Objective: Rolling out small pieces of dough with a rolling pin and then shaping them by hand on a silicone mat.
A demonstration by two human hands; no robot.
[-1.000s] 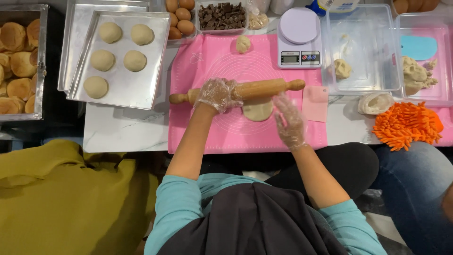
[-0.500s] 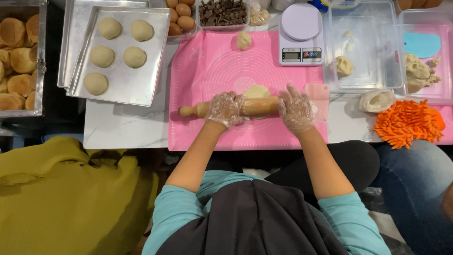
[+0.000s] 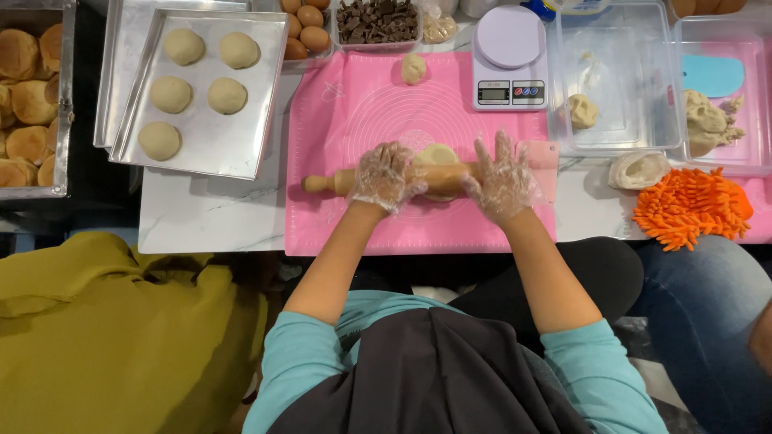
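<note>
A wooden rolling pin (image 3: 438,178) lies across a flattened piece of dough (image 3: 435,154) on the pink silicone mat (image 3: 354,120). My left hand (image 3: 384,175), in a clear plastic glove, presses on the pin's left part with fingers spread. My right hand (image 3: 502,177), also gloved, rests on the pin's right end with fingers spread flat. A small dough ball (image 3: 414,68) sits at the mat's far edge.
A metal tray (image 3: 233,153) at left holds several dough balls. Baked buns (image 3: 28,104) fill a pan at far left. Eggs (image 3: 310,20), chocolate pieces (image 3: 378,20), a digital scale (image 3: 509,60), clear tubs (image 3: 619,80) with dough, and an orange mitt (image 3: 691,207) lie around.
My right hand left the dough and came onto the pin's right end. Both hands have pushed the pin over the dough, away from me.
</note>
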